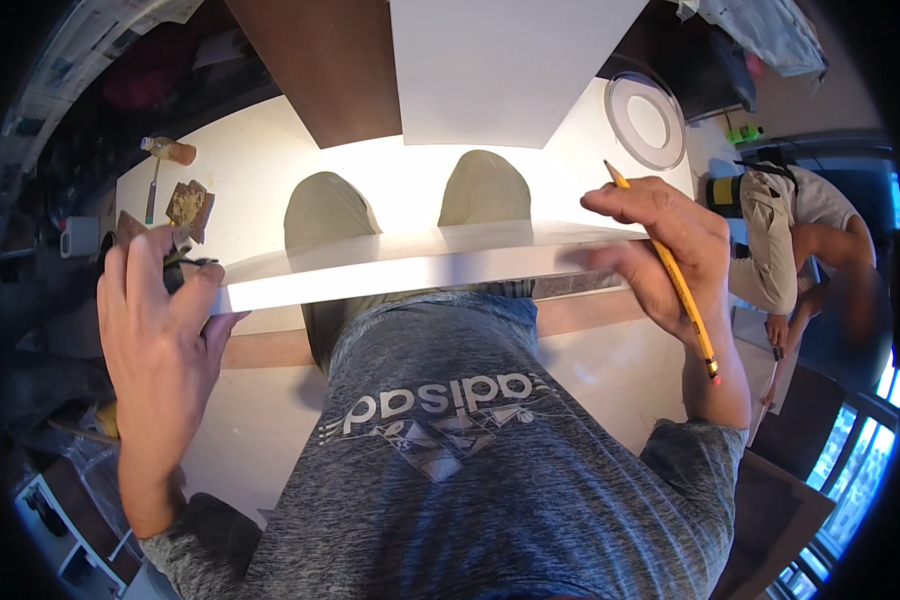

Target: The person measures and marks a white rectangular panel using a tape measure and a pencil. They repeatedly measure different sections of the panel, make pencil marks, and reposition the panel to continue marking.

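Observation:
A long white board (400, 276) lies crosswise in front of my body, over my thighs, with its narrow edge toward me. My left hand (157, 305) is closed at the board's left end, thumb and fingers bent around the corner. A small dark and metallic item shows by those fingertips; its kind is unclear. At the right end is my right hand (682, 250), with a yellow pencil (682, 288) held across it, tip up and eraser end down. Its thumb is smeared by motion beside the board, and whether it touches the board I cannot tell.
Beyond my knees stand a brown panel (335, 75) and a white panel (510, 70). A clear-rimmed ring-shaped roll (618, 110) lies at the far right. A bottle (170, 151) and a stained piece (189, 207) lie far left. Another person (810, 225) crouches at the right.

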The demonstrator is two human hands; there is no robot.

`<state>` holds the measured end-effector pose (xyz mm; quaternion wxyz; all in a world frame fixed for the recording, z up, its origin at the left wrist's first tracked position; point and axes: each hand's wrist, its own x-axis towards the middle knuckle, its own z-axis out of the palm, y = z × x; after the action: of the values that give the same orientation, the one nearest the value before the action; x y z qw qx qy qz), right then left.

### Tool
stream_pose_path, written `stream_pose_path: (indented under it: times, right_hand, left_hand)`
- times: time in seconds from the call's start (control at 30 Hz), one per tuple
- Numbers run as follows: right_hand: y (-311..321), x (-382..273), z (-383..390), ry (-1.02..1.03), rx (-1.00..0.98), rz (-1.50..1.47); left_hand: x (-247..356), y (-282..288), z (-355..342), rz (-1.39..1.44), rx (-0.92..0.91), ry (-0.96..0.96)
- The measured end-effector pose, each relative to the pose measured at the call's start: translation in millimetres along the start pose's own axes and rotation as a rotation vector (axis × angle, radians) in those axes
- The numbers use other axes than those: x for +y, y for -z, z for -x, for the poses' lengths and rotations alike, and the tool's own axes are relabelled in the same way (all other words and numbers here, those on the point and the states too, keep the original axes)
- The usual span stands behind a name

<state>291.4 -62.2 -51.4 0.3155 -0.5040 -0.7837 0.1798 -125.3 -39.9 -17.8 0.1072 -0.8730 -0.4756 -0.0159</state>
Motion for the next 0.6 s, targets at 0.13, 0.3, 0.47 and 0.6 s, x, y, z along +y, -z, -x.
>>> stream_pose_path:
  times: [0.13, 0.3, 0.47, 0.6]
  right_hand:
    - [10, -4, 5, -0.025, -0.114, 0.158]
    - [11, 8, -3, 0.008, 0.013, 0.285]
    - [-20, 37, 0, 0.121, 0.206, 0.323]
    - [-59, 72, 9, 0.193, 0.303, 0.357]
  left_hand:
    - [-11, -2, -15, 0.06, 0.048, -0.035]
    - [-24, -2, -32, 0.056, 0.134, -0.065]
    - [-31, -36, -38, 0.043, 0.31, -0.101]
    - [-34, -84, -41, 0.002, 0.378, -0.133]
